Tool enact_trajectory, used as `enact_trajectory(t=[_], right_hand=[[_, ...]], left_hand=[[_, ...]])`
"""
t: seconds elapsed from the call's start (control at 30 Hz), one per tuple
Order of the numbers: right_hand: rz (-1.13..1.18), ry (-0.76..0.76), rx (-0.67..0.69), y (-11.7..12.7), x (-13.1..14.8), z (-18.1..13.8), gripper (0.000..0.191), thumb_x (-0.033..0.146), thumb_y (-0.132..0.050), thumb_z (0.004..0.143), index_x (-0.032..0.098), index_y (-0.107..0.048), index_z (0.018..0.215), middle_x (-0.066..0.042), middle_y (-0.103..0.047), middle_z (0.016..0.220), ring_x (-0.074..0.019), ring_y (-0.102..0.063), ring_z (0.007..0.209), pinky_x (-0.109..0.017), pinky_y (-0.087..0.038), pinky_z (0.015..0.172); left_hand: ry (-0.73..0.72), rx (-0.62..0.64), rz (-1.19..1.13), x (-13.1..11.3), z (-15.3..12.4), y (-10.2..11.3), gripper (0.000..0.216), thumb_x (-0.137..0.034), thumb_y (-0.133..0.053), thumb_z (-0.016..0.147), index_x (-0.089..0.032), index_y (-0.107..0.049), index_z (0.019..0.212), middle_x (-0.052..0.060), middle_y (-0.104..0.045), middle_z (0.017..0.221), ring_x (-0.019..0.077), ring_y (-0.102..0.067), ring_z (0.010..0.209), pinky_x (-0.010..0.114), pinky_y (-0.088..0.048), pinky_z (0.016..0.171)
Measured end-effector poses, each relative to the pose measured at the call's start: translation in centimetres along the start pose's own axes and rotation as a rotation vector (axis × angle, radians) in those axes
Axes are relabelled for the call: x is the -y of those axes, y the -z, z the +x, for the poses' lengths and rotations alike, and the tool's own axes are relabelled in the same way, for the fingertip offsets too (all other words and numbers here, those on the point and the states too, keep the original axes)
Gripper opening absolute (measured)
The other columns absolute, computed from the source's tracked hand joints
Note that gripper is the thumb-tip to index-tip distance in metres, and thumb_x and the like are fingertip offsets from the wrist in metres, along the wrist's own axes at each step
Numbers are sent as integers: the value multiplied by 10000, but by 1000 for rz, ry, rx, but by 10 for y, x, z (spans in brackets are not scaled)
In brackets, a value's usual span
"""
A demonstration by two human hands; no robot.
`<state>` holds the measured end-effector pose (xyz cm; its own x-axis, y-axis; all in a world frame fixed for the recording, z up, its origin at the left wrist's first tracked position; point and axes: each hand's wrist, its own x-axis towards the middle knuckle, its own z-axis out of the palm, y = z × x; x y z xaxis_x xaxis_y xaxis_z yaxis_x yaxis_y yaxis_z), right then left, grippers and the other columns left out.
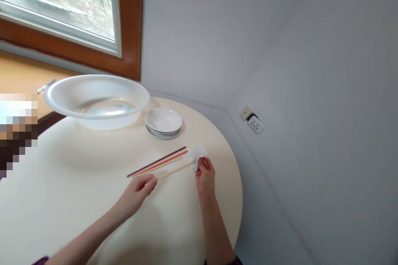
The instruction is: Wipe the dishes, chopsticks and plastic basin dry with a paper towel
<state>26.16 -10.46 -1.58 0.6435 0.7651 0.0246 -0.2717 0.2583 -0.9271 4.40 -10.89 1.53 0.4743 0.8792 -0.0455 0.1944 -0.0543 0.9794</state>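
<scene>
Between my two hands runs a pale chopstick (pixel 174 170), tilted up to the right. My left hand (pixel 141 186) is closed on its left end. At the other end, my right hand (pixel 205 174) pinches a crumpled white tissue (pixel 197 153) around the stick's tip. Just beyond lie a dark brown chopstick (pixel 157 161), a red chopstick (pixel 161 163) and another pale chopstick (pixel 169 163), side by side on the table. The fingertips of my left hand are partly hidden by the hand itself.
Behind the chopsticks stand stacked small white dishes (pixel 163 120). A large translucent basin (pixel 96 120) with a little water in it sits at the back left. The round cream table (pixel 77 198) curves close to the wall (pixel 311 112), which has a socket (pixel 255 124).
</scene>
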Motion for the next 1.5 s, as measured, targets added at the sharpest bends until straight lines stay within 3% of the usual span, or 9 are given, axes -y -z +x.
enact_trajectory(t=[0.1,0.3,0.5,0.77,0.87,1.0,1.13,1.37,1.5], right_hand=[[48,-60,15,-3,1,-4,217,261,-732,527,181,-617,693,20,-653,668,-99,-580,620,-211,-457,587],[-95,-145,305,-19,-3,-22,138,220,-722,554,171,-661,668,7,-678,641,-111,-569,565,-219,-430,559],[-155,-164,561,-38,-13,-52,93,227,-707,599,175,-658,658,3,-680,659,-140,-598,608,-245,-450,606],[-162,-190,694,-53,-17,-80,51,215,-659,666,172,-639,647,17,-638,632,-126,-589,609,-234,-444,629],[-178,-172,650,-54,-15,-80,38,197,-646,671,167,-633,654,14,-629,633,-126,-583,614,-232,-440,621],[-150,-120,459,-49,-12,-68,89,228,-679,652,163,-632,690,-2,-641,654,-130,-579,625,-228,-437,594],[-18,-171,278,-45,-10,-61,194,261,-722,618,175,-617,757,-3,-659,686,-113,-572,608,-210,-435,564],[88,-241,356,-55,-20,-75,296,212,-748,579,185,-550,797,7,-665,726,-126,-595,652,-230,-463,614],[44,-183,273,-55,-25,-72,308,223,-747,567,182,-518,770,21,-651,679,-116,-578,604,-226,-462,591]], left_hand=[[13,-149,-104,-3,0,6,421,-529,-416,758,-217,-323,490,-61,-277,493,104,-256,493,253,-227,488],[-95,-415,-265,3,6,16,442,-466,-459,800,-200,-378,456,-40,-357,505,115,-346,525,252,-296,514],[-119,-383,-92,-1,7,14,330,-463,-485,772,-186,-526,597,-52,-408,495,114,-397,517,235,-327,505],[-114,-306,7,16,10,-2,259,-415,-502,759,-170,-557,693,-10,-545,590,132,-489,562,247,-396,531],[-127,-338,61,17,10,-2,259,-413,-471,773,-179,-537,683,-6,-541,597,140,-498,567,256,-407,539],[-159,-384,87,12,9,1,256,-413,-420,806,-194,-510,709,-17,-523,599,134,-492,558,255,-404,544],[-143,-330,58,12,7,-3,225,-389,-387,835,-202,-480,750,-59,-442,515,115,-425,472,236,-360,494],[-184,-163,125,19,6,-13,219,-355,-420,790,-209,-426,627,-26,-465,559,129,-423,521,247,-366,507],[-168,-83,146,17,6,-11,188,-352,-397,794,-206,-440,685,-1,-516,623,148,-463,586,268,-391,563]])
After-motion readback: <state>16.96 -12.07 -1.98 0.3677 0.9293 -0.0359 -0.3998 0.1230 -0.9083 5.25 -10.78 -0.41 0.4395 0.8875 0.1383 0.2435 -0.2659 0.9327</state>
